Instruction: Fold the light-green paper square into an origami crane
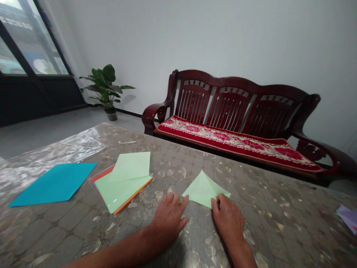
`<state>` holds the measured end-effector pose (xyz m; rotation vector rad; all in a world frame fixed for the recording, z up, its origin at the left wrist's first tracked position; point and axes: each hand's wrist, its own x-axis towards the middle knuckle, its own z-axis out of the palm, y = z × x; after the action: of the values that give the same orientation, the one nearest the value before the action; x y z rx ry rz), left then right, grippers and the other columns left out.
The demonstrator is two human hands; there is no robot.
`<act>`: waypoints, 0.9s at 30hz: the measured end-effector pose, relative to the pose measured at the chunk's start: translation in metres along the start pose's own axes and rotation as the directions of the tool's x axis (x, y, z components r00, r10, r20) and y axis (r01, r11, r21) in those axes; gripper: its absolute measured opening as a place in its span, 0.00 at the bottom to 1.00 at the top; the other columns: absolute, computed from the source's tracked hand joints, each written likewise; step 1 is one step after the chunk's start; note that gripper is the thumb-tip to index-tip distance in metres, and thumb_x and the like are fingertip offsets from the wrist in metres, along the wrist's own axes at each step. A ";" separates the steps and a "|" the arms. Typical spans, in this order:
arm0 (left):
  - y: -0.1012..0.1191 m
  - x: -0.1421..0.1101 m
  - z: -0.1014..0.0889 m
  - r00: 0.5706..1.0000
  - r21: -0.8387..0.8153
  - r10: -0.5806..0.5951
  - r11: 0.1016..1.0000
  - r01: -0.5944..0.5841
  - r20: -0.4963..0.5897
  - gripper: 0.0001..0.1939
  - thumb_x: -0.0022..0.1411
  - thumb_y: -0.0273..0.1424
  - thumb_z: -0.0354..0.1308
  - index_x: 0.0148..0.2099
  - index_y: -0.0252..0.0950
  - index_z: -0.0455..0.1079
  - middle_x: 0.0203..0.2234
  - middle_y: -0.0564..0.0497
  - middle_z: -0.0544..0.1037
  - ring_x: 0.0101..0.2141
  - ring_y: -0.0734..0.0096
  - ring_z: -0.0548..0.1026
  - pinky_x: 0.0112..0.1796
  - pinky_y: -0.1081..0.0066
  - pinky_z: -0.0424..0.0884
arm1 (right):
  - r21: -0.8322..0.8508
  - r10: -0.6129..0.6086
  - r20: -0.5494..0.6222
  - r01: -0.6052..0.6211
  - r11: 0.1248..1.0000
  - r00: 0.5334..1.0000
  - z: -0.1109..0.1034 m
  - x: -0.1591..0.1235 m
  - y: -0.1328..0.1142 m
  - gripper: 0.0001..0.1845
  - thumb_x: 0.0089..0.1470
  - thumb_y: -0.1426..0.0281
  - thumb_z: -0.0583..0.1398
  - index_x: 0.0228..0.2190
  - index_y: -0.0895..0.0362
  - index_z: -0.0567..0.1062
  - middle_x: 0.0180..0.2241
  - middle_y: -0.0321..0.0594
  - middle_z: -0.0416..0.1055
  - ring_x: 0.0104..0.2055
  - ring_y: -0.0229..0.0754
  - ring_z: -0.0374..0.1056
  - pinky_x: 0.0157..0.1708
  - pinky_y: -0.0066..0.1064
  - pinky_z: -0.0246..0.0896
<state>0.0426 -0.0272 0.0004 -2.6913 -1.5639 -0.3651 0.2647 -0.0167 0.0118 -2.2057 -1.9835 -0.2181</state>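
Observation:
A light green sheet of paper [203, 189], creased down the middle with its peak pointing away from me, lies on the table in front of me. Beside its left corner is my left hand [170, 214], palm down, with fingers stretched and thumb apart; the index fingertip is close to or touching the paper's edge. My right hand [227, 216] has its fingers curled and pinches the paper's near right edge between thumb and index finger. The underside of the paper is hidden.
A patterned tablecloth [156, 145] covers the table. To the left lie a stack of coloured paper [117, 193], a loose light green sheet [132, 165] on it and a blue sheet [55, 184]. A purple paper piece [348, 217] is far right. Behind stands a wooden bench [223, 104].

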 end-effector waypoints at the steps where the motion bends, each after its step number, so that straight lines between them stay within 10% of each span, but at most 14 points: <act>1: 0.000 0.000 0.001 1.000 0.002 -0.004 1.000 0.004 -0.012 0.28 0.64 0.42 0.57 0.63 0.37 0.62 0.46 0.43 0.73 0.47 0.52 0.70 0.51 0.53 0.64 | -0.005 -0.001 -0.001 0.001 1.000 1.000 0.000 0.000 0.000 0.12 0.63 0.64 0.55 0.28 0.53 0.70 0.28 0.37 0.73 0.33 0.42 0.69 0.32 0.31 0.47; 27: 0.013 0.014 0.013 0.982 -0.079 0.188 0.979 -0.185 0.024 0.28 0.64 0.42 0.59 0.63 0.42 0.60 0.56 0.43 0.69 0.55 0.54 0.66 0.54 0.55 0.61 | -0.038 -0.031 -0.109 0.027 0.999 0.993 -0.010 -0.009 -0.003 0.08 0.60 0.71 0.58 0.42 0.54 0.72 0.38 0.42 0.73 0.40 0.47 0.67 0.40 0.35 0.51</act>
<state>0.0627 -0.0198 -0.0077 -2.8848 -1.3144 -0.3872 0.2605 -0.0267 0.0194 -2.1375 -1.9692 -0.3743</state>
